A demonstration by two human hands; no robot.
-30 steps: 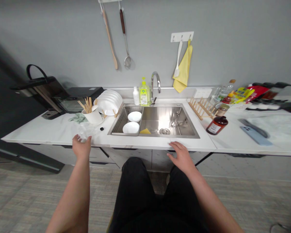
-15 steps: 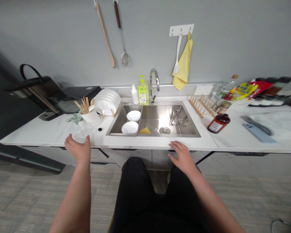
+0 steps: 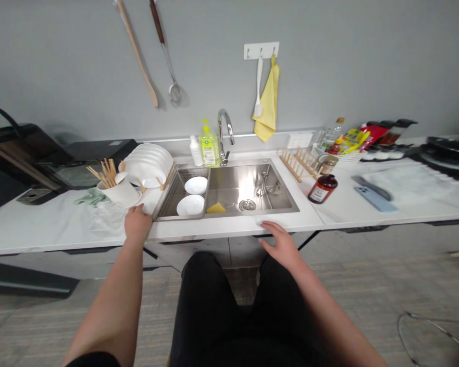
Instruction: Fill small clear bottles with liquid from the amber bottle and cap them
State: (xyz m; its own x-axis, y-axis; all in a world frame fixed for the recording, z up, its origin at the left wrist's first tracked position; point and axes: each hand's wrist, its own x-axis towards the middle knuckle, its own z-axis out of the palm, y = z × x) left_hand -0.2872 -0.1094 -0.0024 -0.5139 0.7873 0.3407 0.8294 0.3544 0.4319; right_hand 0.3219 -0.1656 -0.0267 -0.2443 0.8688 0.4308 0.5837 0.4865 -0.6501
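Observation:
My left hand [image 3: 137,224] is over the counter, left of the sink, back toward me and fingers curled down. Its fingertips reach where a small black round piece lay; that piece is now hidden. Just left of the hand lies a clear crumpled plastic bag [image 3: 106,219]. Behind stand a white holder [image 3: 121,194] of chopsticks with a white spoon, and a wooden rack of white plates [image 3: 147,159]. My right hand [image 3: 278,242] hangs before the counter's front edge, fingers apart and holding nothing. Two white bowls [image 3: 191,205] sit in the sink's left basket, beside a yellow sponge [image 3: 216,208].
The steel sink [image 3: 248,188] has a tall faucet [image 3: 225,135] with a yellow-green soap bottle [image 3: 209,148] behind it. To the right are a wooden rack [image 3: 298,163], a brown bottle [image 3: 323,189] and a blue phone [image 3: 375,199]. A green cloth [image 3: 92,198] lies at left.
My left hand has moved right, from the plastic bag to where the black piece lay, and its fingers have closed. The view has shifted right; my right hand keeps about the same pose.

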